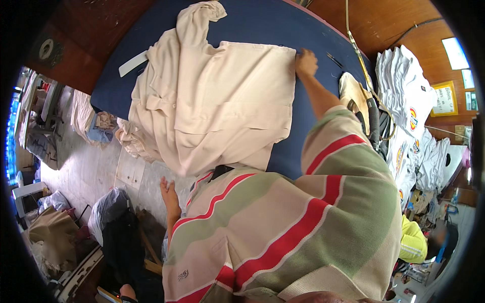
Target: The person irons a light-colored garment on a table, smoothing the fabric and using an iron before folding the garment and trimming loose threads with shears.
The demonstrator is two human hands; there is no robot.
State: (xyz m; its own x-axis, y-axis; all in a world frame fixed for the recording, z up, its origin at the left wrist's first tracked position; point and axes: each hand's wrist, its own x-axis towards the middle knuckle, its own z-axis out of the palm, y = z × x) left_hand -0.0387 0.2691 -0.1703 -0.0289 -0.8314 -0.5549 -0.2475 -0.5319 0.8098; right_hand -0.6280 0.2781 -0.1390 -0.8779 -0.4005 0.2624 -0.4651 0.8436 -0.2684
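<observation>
A cream long-sleeved shirt (pixel 237 91) lies spread over a table covered in dark blue cloth (pixel 262 20). One sleeve reaches toward the far edge, and the lower left part hangs over the near side. At the shirt's right edge, near its far corner, my right hand (pixel 306 63) has curled fingers closed on the fabric. My left hand (pixel 170 194) hangs free beside the table, below the shirt's near edge, its fingers apart and holding nothing. Partly under the shirt's left side is a flat white strip (pixel 133 64).
Right of my right hand are thin dark pointed tools (pixel 334 60) and an iron (pixel 373 116) with a hose (pixel 353 43). White shirts (pixel 404 86) hang along the right wall. A person in yellow (pixel 413 240) is at lower right. Bagged cloth (pixel 108 209) stands at lower left.
</observation>
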